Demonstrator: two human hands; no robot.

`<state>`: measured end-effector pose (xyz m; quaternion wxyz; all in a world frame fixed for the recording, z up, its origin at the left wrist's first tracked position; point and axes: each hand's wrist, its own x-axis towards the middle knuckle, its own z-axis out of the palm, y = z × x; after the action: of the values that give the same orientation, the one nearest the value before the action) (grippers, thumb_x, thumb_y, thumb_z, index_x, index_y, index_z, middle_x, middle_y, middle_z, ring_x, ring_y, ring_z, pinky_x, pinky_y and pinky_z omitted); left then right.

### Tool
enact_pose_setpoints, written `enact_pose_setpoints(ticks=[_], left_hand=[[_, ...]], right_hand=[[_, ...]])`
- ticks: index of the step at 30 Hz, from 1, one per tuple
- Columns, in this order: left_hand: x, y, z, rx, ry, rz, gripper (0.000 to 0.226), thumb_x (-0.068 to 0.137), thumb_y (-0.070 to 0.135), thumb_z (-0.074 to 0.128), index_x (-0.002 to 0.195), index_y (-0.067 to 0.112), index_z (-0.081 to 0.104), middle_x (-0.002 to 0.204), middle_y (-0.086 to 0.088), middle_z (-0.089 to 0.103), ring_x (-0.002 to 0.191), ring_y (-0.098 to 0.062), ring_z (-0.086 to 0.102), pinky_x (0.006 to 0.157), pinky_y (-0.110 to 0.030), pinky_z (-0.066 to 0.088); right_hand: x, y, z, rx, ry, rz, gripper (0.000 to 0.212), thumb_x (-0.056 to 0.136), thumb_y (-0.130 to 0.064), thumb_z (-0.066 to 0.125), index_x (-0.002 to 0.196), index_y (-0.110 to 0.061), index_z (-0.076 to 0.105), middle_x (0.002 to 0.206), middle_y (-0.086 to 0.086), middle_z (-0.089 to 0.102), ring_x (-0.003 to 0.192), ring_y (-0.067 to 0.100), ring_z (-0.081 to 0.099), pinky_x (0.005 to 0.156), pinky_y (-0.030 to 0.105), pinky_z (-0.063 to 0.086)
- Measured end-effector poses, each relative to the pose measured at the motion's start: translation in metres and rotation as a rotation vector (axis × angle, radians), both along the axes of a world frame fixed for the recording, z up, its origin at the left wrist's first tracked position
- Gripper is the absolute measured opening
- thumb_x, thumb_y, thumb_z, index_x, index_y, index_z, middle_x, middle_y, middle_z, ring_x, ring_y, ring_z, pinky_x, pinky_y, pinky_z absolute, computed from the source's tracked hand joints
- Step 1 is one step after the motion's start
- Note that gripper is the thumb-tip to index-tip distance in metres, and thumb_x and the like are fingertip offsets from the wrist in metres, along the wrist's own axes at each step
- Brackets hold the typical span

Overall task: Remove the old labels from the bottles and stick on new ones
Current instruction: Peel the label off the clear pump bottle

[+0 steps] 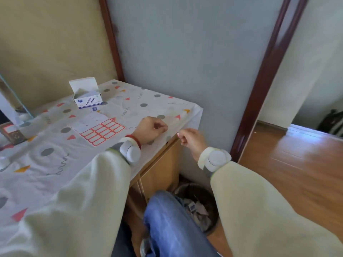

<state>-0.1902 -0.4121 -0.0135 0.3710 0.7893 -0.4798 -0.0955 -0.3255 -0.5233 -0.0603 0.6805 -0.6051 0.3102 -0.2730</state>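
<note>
We see both hands near the tabletop's (55, 164) right edge; left hand (149, 130) rests on the cloth, fingers curled in a narrow grip, whether it pinches anything we cannot tell; right hand (191, 140) hangs just off the edge, fingertips pinched, contents too small to tell; label sheet (101, 129) lies flat left of the left hand, red-bordered labels on its near half; alcohol pads box (87, 98) sits open toward the far edge; waste bin (200, 204) stands on the floor below the right hand; no bottles in view.
</note>
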Motion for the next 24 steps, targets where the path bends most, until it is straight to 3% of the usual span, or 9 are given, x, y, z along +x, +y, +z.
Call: enact_pose_setpoints(ticks=[2, 4, 6, 8, 10, 12, 16, 21, 24], left_hand=[[0.001, -0.009, -0.005, 0.014, -0.063, -0.003, 0.009, 0.086, 0.016, 0.068, 0.091, 0.012, 0.074, 0.09, -0.001, 0.069, 0.074, -0.009, 0.057, 0.068, -0.005, 0.041], [0.001, -0.015, -0.012, 0.024, -0.083, 0.025, 0.008, 0.085, 0.017, 0.07, 0.09, 0.013, 0.074, 0.086, 0.002, 0.066, 0.072, -0.003, 0.051, 0.065, -0.004, 0.036], [0.003, -0.019, -0.016, 0.027, -0.051, 0.059, 0.007, 0.084, 0.017, 0.07, 0.089, 0.014, 0.074, 0.084, 0.005, 0.064, 0.076, -0.005, 0.052, 0.069, -0.009, 0.036], [0.005, -0.02, -0.018, 0.011, 0.014, 0.076, 0.004, 0.083, 0.015, 0.071, 0.085, 0.016, 0.074, 0.083, 0.007, 0.065, 0.079, -0.004, 0.054, 0.069, -0.006, 0.037], [0.008, -0.02, -0.018, -0.021, 0.084, 0.095, 0.005, 0.084, 0.016, 0.071, 0.08, 0.018, 0.072, 0.082, 0.008, 0.066, 0.078, -0.001, 0.056, 0.068, -0.004, 0.037], [0.011, -0.02, -0.019, -0.029, 0.114, 0.113, 0.006, 0.084, 0.017, 0.071, 0.078, 0.019, 0.071, 0.081, 0.008, 0.066, 0.077, 0.0, 0.056, 0.068, -0.006, 0.038], [0.01, -0.02, -0.02, -0.018, 0.118, 0.105, 0.006, 0.085, 0.017, 0.07, 0.079, 0.018, 0.071, 0.081, 0.007, 0.065, 0.077, -0.003, 0.056, 0.068, -0.008, 0.039], [0.01, -0.02, -0.019, -0.026, 0.129, 0.105, 0.006, 0.085, 0.015, 0.07, 0.079, 0.016, 0.071, 0.08, 0.005, 0.065, 0.076, -0.003, 0.056, 0.066, -0.006, 0.039], [0.011, -0.02, -0.02, -0.026, 0.123, 0.102, 0.008, 0.084, 0.015, 0.07, 0.077, 0.017, 0.07, 0.077, 0.008, 0.064, 0.074, -0.001, 0.055, 0.064, -0.004, 0.038]], right_hand=[[-0.004, -0.011, -0.018, 0.012, 0.079, -0.016, 0.018, 0.081, -0.014, 0.059, 0.066, -0.017, 0.05, 0.061, -0.006, 0.042, 0.056, 0.011, 0.039, 0.058, 0.02, 0.041], [-0.009, -0.023, -0.039, 0.023, 0.181, -0.036, 0.006, 0.084, -0.017, 0.06, 0.083, -0.012, 0.064, 0.071, -0.006, 0.043, 0.058, 0.012, 0.04, 0.058, 0.02, 0.041], [-0.014, -0.036, -0.06, -0.024, 0.309, -0.029, 0.022, 0.085, -0.017, 0.061, 0.098, -0.001, 0.068, 0.069, -0.004, 0.05, 0.064, 0.015, 0.049, 0.064, 0.025, 0.045], [-0.022, -0.041, -0.074, -0.053, 0.392, -0.031, 0.009, 0.082, -0.019, 0.064, 0.081, -0.01, 0.068, 0.068, -0.004, 0.055, 0.077, 0.019, 0.054, 0.074, 0.032, 0.046], [-0.029, -0.043, -0.09, -0.034, 0.442, -0.069, 0.009, 0.077, -0.016, 0.067, 0.074, -0.008, 0.067, 0.068, 0.002, 0.056, 0.076, 0.021, 0.053, 0.073, 0.035, 0.045], [-0.033, -0.043, -0.102, 0.021, 0.481, -0.111, 0.011, 0.074, -0.01, 0.068, 0.075, 0.001, 0.066, 0.068, 0.007, 0.055, 0.067, 0.02, 0.052, 0.064, 0.031, 0.045], [-0.037, -0.043, -0.113, 0.131, 0.548, -0.028, 0.023, 0.072, 0.002, 0.065, 0.059, -0.008, 0.05, 0.052, 0.005, 0.045, 0.047, 0.015, 0.038, 0.041, 0.02, 0.032], [-0.04, -0.043, -0.114, 0.043, 0.67, 0.01, 0.033, 0.077, -0.005, 0.067, 0.051, -0.013, 0.046, 0.05, 0.003, 0.045, 0.048, 0.018, 0.04, 0.048, 0.023, 0.034], [-0.041, -0.043, -0.115, 0.052, 0.678, -0.039, 0.026, 0.076, -0.008, 0.068, 0.056, -0.009, 0.053, 0.052, 0.004, 0.047, 0.049, 0.018, 0.041, 0.05, 0.025, 0.034]])
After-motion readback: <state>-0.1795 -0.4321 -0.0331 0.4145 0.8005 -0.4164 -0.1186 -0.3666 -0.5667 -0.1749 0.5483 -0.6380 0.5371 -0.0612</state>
